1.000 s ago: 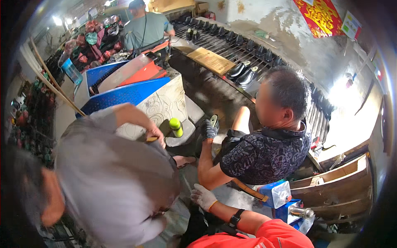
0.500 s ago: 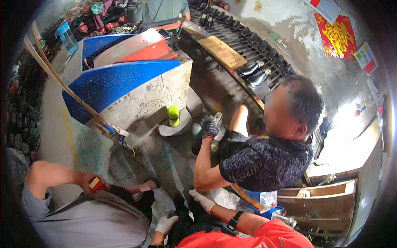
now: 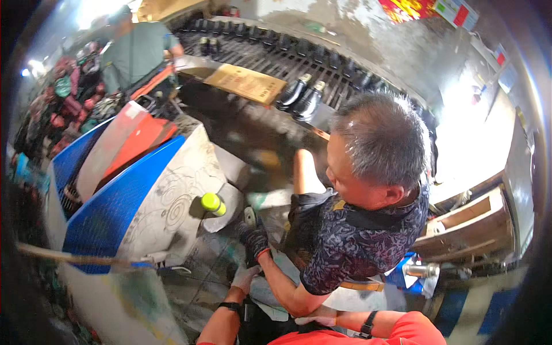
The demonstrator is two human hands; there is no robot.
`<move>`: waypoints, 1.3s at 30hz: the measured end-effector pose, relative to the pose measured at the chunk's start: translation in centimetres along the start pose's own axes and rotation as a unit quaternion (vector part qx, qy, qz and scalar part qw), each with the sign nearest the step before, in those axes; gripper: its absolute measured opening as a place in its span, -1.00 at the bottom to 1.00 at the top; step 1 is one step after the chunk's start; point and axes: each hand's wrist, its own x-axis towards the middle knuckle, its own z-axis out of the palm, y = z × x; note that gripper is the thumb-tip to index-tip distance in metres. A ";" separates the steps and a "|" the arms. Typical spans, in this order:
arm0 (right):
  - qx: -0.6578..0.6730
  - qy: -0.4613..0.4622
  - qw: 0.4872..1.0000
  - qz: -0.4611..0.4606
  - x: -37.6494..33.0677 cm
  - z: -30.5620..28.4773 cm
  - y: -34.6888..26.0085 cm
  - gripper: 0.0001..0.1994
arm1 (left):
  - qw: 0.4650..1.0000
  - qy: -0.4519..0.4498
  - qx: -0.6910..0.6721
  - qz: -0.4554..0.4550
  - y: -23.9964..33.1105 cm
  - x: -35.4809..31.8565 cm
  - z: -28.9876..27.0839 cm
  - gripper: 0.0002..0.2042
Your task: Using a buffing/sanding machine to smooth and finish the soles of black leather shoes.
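Note:
My left hand (image 3: 246,277), in a white glove, reaches forward with its fingers stretched out and nothing visible in them. It lies just below a co-worker's dark-gloved hand (image 3: 255,241); whether they touch I cannot tell. That co-worker's hand holds a dark shoe (image 3: 249,217), of which mainly the pale top shows. My right hand (image 3: 319,315), also white-gloved, lies near my body beside the co-worker's elbow, its fingers extended to the left. No object shows in it.
The co-worker (image 3: 368,224) sits close at my right front. A blue bin (image 3: 115,224) and yellow-green bottle (image 3: 213,204) stand left. Beyond, a slatted rack (image 3: 230,43) holds several black shoes (image 3: 307,102) and a cardboard sheet (image 3: 246,84). A wooden drawer (image 3: 468,221) stands right.
My view has turned, and the grey-shirted person at the lower left is gone from it. My left hand has moved forward to the co-worker's gloved hand; my right has drawn back beside their elbow.

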 end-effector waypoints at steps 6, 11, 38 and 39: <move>0.340 0.078 0.937 -0.029 4.4 6.0 4.1 -0.56 | 0.991 -0.119 -0.037 -0.039 -0.4 10.6 -0.8 -0.54; 0.273 0.142 0.938 -0.161 8.2 16.5 -6.0 -0.77 | 0.990 -0.138 -0.008 -0.032 13.0 14.4 1.7 -0.33; -0.626 0.598 0.494 -0.081 24.1 -3.1 -46.7 -0.54 | 0.884 -0.384 0.245 0.103 24.5 20.3 14.9 -0.51; -0.686 0.562 0.457 -0.068 25.2 -3.1 -47.1 -0.55 | 0.886 -0.407 0.204 0.091 24.8 22.2 14.3 -0.51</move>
